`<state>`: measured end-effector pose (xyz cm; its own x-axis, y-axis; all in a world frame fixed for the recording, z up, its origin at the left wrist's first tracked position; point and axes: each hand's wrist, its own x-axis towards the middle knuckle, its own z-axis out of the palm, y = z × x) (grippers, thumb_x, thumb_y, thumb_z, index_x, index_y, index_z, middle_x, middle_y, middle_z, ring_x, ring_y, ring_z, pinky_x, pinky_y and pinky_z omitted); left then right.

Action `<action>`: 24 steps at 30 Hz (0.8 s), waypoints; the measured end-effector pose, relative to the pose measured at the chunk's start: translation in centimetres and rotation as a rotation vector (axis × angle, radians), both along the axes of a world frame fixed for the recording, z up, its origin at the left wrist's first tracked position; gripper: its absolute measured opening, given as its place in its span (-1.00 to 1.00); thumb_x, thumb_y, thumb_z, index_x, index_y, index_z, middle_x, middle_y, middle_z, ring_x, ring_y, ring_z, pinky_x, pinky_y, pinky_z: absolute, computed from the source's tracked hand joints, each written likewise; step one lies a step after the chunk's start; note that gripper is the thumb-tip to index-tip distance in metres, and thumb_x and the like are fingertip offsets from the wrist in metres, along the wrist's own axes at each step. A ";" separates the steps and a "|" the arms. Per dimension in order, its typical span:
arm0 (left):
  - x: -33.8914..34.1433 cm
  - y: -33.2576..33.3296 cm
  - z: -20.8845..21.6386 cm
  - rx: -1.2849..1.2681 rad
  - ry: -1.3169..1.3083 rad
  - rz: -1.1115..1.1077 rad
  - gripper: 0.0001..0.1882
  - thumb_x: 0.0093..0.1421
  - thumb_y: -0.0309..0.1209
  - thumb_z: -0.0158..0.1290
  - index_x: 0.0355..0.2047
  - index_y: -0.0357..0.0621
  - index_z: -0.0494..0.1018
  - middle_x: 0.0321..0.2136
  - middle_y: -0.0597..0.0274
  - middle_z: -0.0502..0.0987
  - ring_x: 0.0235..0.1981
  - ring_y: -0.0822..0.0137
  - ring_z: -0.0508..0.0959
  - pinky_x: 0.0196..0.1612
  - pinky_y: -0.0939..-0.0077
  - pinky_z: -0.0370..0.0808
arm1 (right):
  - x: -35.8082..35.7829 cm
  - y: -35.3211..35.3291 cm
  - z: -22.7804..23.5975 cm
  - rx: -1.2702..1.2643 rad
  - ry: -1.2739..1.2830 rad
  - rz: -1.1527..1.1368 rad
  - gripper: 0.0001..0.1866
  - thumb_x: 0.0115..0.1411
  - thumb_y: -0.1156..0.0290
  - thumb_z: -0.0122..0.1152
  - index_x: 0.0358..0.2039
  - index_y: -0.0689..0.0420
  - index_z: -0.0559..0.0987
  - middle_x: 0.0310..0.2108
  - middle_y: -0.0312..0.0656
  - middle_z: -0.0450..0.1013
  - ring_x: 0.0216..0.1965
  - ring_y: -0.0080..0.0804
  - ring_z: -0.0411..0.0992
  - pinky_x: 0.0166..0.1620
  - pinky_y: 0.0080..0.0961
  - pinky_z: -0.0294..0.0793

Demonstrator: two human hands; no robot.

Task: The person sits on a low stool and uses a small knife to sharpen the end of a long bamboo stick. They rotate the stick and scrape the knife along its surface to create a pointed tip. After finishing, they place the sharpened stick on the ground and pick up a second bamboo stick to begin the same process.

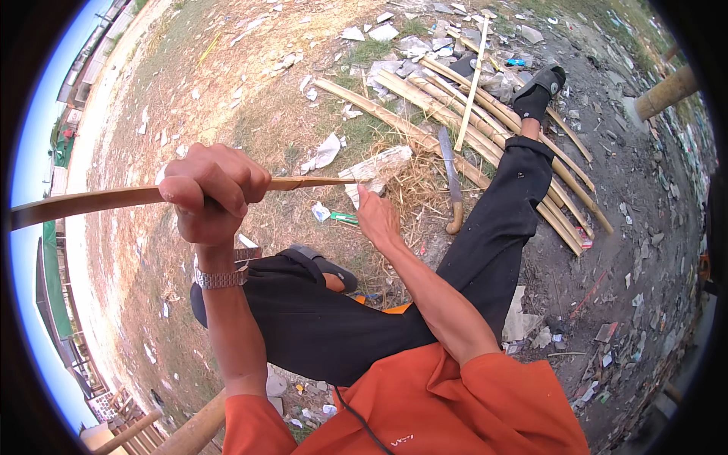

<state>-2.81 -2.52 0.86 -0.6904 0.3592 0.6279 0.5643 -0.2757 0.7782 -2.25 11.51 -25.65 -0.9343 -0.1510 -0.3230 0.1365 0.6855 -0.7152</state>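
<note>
My left hand [218,186], with a metal watch at the wrist, is raised and closed in a fist around a long bamboo strip [303,183]. The strip runs level across the view, from the far left edge to a thin end near the middle. My right hand [379,218] is at that thin end, its fingers pinched there; the fingertips are partly hidden. Beyond that hand lies a pale, rough block [383,165] beside a heap of shavings [421,182]. A long knife [450,178] with a wooden handle rests on the ground to the right.
Several split bamboo lengths [425,98] lie in a pile at the upper right, by my outstretched right foot. A bamboo post [667,92] stands at the far right, and a bamboo pole [199,425] is at the lower left. Litter and stone chips cover the ground.
</note>
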 end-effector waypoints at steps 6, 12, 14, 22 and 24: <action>-0.2 -0.9 -0.7 0.046 0.001 0.107 -0.33 0.32 0.09 -0.39 -0.76 -0.14 0.19 -0.91 0.42 0.00 -0.94 0.53 -0.06 -0.86 0.56 -0.08 | 2.5 -0.1 4.6 -0.286 0.122 -0.034 -0.39 0.35 0.01 -0.39 -0.48 0.28 0.46 -0.56 0.27 0.42 -0.45 0.29 0.40 -0.34 0.09 0.33; -0.6 -0.1 -1.4 0.091 -0.018 0.138 -0.35 0.31 0.12 -0.39 -0.73 -0.13 0.20 -0.90 0.42 0.02 -0.93 0.52 -0.06 -0.84 0.55 -0.08 | 0.3 0.4 -2.9 -0.026 -0.084 -0.063 -0.36 0.33 0.00 -0.39 -0.38 0.32 0.52 -0.44 0.30 0.45 -0.29 0.29 0.42 -0.18 0.06 0.37; -0.2 0.2 -1.5 0.100 -0.018 0.198 -0.35 0.30 0.13 -0.39 -0.71 -0.12 0.20 -0.89 0.41 0.03 -0.92 0.51 -0.05 -0.82 0.54 -0.06 | 0.5 1.0 -4.2 0.046 -0.161 -0.065 -0.35 0.33 0.00 -0.39 -0.35 0.33 0.54 -0.39 0.30 0.46 -0.23 0.28 0.42 -0.12 0.03 0.38; -0.9 -2.1 -0.7 0.009 -0.122 0.195 -0.39 0.32 0.14 -0.48 -0.62 -0.07 0.22 -0.80 0.44 0.04 -0.82 0.52 -0.06 -0.65 0.57 -0.01 | -0.2 -0.7 5.4 -0.410 0.052 -0.062 -0.34 0.36 0.05 -0.39 -0.53 0.36 0.48 -0.61 0.25 0.37 -0.47 0.25 0.37 -0.35 -0.02 0.25; -0.8 -3.2 -1.4 0.030 -0.116 0.085 -0.38 0.32 0.13 -0.50 -0.61 -0.07 0.22 -0.79 0.43 0.05 -0.81 0.51 -0.05 -0.64 0.55 0.00 | 0.5 -1.1 5.1 -0.332 0.054 -0.014 -0.35 0.36 0.06 -0.40 -0.53 0.35 0.49 -0.64 0.25 0.35 -0.52 0.24 0.36 -0.36 0.02 0.25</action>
<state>-3.59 -5.77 -0.57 -0.7862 0.2788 0.5516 0.4932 -0.2548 0.8318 -1.79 10.42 -20.56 -0.9513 -0.2270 -0.2084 0.1000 0.4121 -0.9056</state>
